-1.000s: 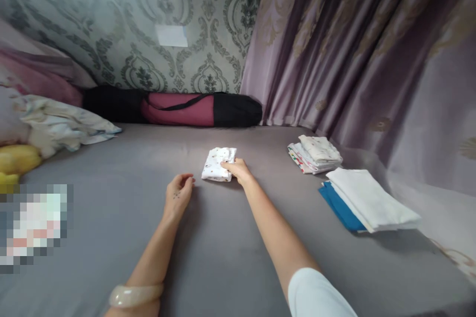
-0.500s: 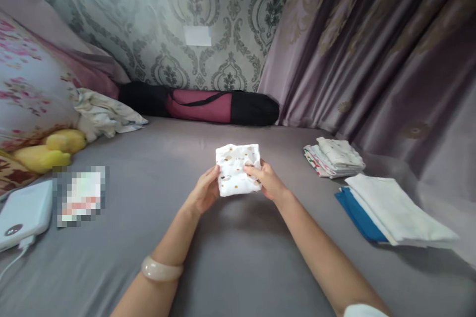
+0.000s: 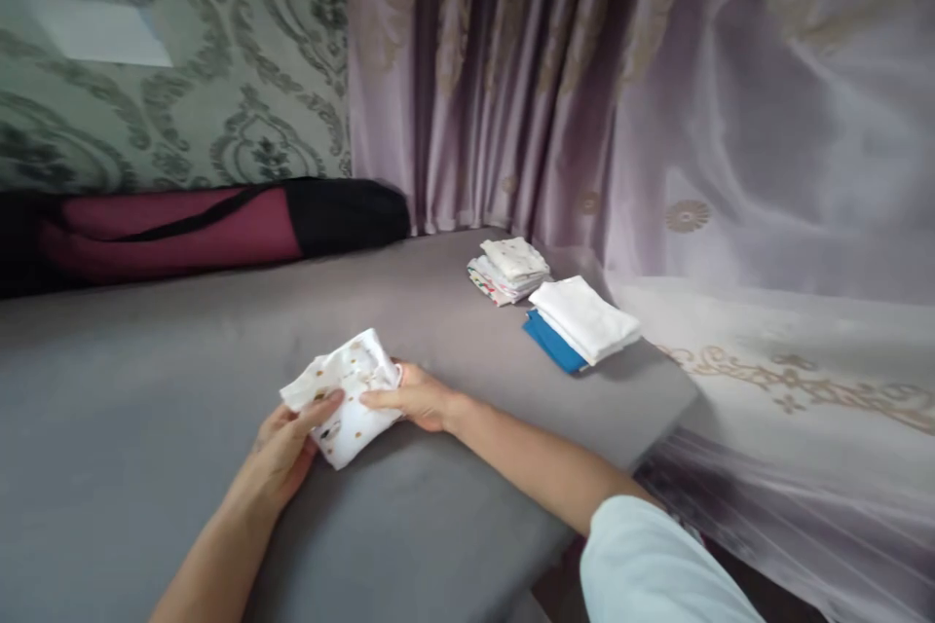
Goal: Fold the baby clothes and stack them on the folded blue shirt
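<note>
A folded white cloth (image 3: 349,416) with small brown and grey prints is held up in front of me, tilted, above the grey sheet. My left hand (image 3: 283,443) grips its left edge, thumb on top. On the right edge, my right hand (image 3: 418,397) pinches it with the thumb across the face and the fingers behind. Farther off to the right lies a small stack of folded printed cloths (image 3: 509,269). Beside that stack, a folded white cloth (image 3: 584,316) rests on a folded blue cloth (image 3: 553,343).
A long maroon and black bag (image 3: 182,232) lies along the patterned wall. Purple curtains (image 3: 504,68) hang behind the stacks and down the right side. The bed's grey sheet (image 3: 453,526) ends at an edge on the right, with a drop beyond it.
My view has swung to the right, and the pillow and power bank are out of sight. The printed cloth has gone from nearly level to tilted, still between both hands.
</note>
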Demonstrator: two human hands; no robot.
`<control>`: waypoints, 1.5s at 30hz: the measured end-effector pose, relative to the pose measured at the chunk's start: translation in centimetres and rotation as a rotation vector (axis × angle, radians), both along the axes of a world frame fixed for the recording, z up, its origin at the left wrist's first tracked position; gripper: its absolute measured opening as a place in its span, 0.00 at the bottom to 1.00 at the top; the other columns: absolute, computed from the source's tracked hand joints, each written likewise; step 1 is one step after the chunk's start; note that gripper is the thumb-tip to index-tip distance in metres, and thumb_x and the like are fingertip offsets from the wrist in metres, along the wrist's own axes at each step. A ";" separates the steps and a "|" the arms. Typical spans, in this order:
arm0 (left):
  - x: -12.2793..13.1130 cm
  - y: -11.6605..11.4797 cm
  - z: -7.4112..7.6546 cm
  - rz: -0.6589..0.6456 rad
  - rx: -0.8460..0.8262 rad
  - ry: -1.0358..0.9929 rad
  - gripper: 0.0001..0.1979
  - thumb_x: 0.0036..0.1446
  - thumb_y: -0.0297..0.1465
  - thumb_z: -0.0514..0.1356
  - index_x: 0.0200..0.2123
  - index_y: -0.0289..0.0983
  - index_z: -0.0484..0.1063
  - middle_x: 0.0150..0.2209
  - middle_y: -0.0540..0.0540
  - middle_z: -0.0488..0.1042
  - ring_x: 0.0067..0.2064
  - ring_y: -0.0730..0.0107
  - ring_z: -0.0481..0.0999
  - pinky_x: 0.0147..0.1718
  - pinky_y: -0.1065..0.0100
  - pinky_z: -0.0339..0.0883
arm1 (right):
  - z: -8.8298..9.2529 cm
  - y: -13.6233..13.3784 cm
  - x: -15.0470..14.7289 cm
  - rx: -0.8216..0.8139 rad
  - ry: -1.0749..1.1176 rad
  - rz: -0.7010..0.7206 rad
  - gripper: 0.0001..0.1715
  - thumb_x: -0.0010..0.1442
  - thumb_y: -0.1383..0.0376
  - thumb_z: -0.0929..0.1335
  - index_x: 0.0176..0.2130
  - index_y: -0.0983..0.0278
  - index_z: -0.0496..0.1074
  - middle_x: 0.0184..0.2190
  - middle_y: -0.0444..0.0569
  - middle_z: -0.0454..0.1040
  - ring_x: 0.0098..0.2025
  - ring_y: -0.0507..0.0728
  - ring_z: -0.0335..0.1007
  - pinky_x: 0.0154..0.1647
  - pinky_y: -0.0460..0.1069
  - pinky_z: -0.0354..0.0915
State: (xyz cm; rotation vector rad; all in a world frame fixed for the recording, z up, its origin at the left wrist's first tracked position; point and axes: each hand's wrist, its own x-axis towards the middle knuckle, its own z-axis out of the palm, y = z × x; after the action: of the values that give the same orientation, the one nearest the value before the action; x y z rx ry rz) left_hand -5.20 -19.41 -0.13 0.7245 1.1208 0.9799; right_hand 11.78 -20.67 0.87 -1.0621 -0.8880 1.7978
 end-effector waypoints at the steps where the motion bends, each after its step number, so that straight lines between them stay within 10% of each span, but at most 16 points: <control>1: 0.2 0.0 -0.2 -0.001 -0.003 0.018 0.23 0.40 0.28 0.69 0.44 0.35 0.74 0.41 0.40 0.80 0.38 0.54 0.81 0.33 0.63 0.77 | -0.3 -0.1 0.1 0.009 -0.003 -0.002 0.34 0.26 0.57 0.82 0.34 0.64 0.74 0.29 0.42 0.77 0.34 0.54 0.73 0.44 0.51 0.65; 6: 0.9 -0.7 -0.7 -0.037 0.139 0.219 0.23 0.46 0.40 0.66 0.46 0.36 0.73 0.41 0.41 0.80 0.40 0.54 0.80 0.36 0.61 0.76 | -0.9 -0.2 1.2 0.017 -0.081 -0.066 0.27 0.31 0.59 0.81 0.31 0.64 0.74 0.26 0.39 0.75 0.30 0.51 0.69 0.38 0.47 0.63; 14: -0.1 -1.2 -2.1 -0.075 0.811 1.241 0.30 0.57 0.48 0.47 0.52 0.34 0.70 0.54 0.33 0.72 0.57 0.45 0.69 0.57 0.49 0.60 | 1.8 -2.0 8.0 0.042 -0.173 -0.231 0.24 0.36 0.64 0.77 0.36 0.65 0.74 0.29 0.43 0.78 0.32 0.55 0.73 0.38 0.48 0.66; 18: 0.7 -1.4 -3.5 -0.214 0.749 1.501 0.33 0.60 0.45 0.42 0.58 0.29 0.65 0.63 0.31 0.62 0.67 0.45 0.55 0.63 0.44 0.44 | 4.0 -3.4 13.5 0.068 -0.264 -0.374 0.18 0.40 0.67 0.75 0.35 0.66 0.75 0.30 0.46 0.80 0.34 0.56 0.76 0.38 0.48 0.68; 31: 0.9 -1.3 -3.8 -0.295 0.678 1.593 0.37 0.60 0.47 0.39 0.61 0.28 0.64 0.64 0.33 0.60 0.67 0.46 0.53 0.63 0.47 0.45 | 9.8 -7.2 31.5 0.051 -0.535 -0.908 0.15 0.49 0.71 0.70 0.40 0.69 0.74 0.38 0.59 0.80 0.35 0.58 0.78 0.30 0.48 0.72; 45: 0.8 -1.2 -4.3 -0.280 0.704 1.618 0.35 0.61 0.46 0.39 0.61 0.29 0.64 0.64 0.34 0.61 0.67 0.48 0.55 0.63 0.49 0.47 | 9.2 -6.3 35.1 -0.012 -0.824 -0.787 0.15 0.48 0.69 0.74 0.38 0.68 0.76 0.31 0.54 0.80 0.27 0.56 0.75 0.30 0.48 0.69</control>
State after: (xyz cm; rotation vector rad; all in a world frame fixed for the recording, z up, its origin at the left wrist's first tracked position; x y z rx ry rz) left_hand -4.42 -20.57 -4.46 2.4040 1.9052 0.3593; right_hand 46.85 -27.02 10.09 -1.8807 -0.7344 0.6919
